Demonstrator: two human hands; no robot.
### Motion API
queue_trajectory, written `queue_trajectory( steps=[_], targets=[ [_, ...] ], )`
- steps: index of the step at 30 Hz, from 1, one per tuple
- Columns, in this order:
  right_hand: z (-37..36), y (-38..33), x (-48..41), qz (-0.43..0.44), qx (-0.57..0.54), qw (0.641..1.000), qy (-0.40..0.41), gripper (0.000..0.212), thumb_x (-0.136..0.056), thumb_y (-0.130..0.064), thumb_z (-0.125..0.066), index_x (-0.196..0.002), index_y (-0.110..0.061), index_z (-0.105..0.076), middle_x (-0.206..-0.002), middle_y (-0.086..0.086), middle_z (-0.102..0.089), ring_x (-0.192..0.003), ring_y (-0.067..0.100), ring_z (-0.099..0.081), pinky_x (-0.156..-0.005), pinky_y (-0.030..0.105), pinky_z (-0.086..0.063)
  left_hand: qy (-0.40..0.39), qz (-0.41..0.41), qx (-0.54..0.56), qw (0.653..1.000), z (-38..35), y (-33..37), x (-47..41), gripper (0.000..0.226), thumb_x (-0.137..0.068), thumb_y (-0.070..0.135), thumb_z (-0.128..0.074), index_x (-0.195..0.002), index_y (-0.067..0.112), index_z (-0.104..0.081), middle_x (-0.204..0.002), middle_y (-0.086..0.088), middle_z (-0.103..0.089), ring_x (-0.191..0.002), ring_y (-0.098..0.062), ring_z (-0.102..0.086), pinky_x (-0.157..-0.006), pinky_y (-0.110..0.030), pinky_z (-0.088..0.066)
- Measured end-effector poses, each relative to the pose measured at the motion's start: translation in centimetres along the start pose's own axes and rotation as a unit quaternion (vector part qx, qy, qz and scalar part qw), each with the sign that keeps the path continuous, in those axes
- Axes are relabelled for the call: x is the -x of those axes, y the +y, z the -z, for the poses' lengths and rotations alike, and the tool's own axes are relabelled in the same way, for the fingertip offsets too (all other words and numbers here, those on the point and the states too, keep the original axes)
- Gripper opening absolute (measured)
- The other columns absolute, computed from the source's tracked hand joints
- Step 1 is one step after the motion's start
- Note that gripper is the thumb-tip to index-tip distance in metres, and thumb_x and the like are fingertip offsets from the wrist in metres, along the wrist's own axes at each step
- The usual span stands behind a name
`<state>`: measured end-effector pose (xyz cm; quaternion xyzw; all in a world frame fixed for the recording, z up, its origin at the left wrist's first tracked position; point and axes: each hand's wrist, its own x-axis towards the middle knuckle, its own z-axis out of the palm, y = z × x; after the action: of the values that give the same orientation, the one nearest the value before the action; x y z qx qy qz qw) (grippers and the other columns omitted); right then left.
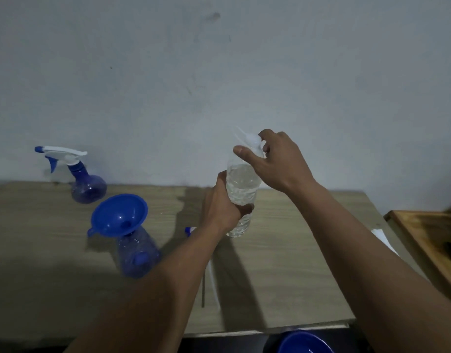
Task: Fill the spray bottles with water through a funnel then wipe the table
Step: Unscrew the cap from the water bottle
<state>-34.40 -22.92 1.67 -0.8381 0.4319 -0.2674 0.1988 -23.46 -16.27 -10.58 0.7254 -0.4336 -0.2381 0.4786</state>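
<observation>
My left hand (223,203) grips a clear water bottle (241,186) round its lower half, held upright above the wooden table (283,263). My right hand (278,161) pinches the white cap (253,141) at the bottle's top. A blue funnel (118,215) sits tilted in the neck of an open blue spray bottle (138,256) at the left of the table. A second blue spray bottle (85,186) with its white trigger head on stands at the back left. A loose spray head with its tube (210,278) lies on the table, mostly hidden behind my left forearm.
A grey wall rises right behind the table. A wooden tray or frame (428,240) sits off the table's right edge, with a white cloth or paper (382,238) beside it. A blue bowl-like rim (304,343) shows below the table's front edge.
</observation>
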Motion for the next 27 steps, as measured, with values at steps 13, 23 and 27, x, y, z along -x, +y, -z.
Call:
queue_trajectory(
  steps=[13,23,27],
  targets=[
    [3.1,-0.8,0.8,0.038,0.017,0.999,-0.009,0.032,-0.093,-0.05,-0.063,-0.097,-0.019,-0.071,-0.075,-0.012,-0.065,-0.069,-0.004,-0.059,-0.061,0.016,-0.043,-0.002,0.011,-0.023,1.0,-0.6,1.1,2.1,0.081,-0.06,0.035,-0.09,-0.124,0.035,-0.039,-0.115,0.006,-0.063,-0.102,-0.022,-0.062,-0.087,-0.042,-0.055],
    [4.0,-2.5,-0.7,0.06,0.126,0.984,-0.108,0.028,-0.099,-0.033,-0.061,-0.099,-0.005,-0.068,-0.086,0.003,-0.065,-0.086,0.024,-0.061,-0.068,0.034,-0.045,0.01,0.047,-0.03,0.998,-1.0,2.1,1.5,0.075,-0.058,0.044,-0.085,-0.118,0.029,-0.044,-0.107,0.003,-0.065,-0.096,-0.024,-0.062,-0.077,-0.036,-0.056],
    [4.7,-2.8,-1.0,0.087,0.149,0.974,-0.145,0.022,-0.099,-0.023,-0.058,-0.119,-0.017,-0.067,-0.098,-0.006,-0.061,-0.094,0.018,-0.056,-0.077,0.027,-0.039,0.017,0.061,-0.031,0.997,-0.9,2.1,1.4,0.07,-0.058,0.042,-0.082,-0.117,0.032,-0.046,-0.101,0.004,-0.064,-0.09,-0.022,-0.063,-0.071,-0.033,-0.056]
  ],
)
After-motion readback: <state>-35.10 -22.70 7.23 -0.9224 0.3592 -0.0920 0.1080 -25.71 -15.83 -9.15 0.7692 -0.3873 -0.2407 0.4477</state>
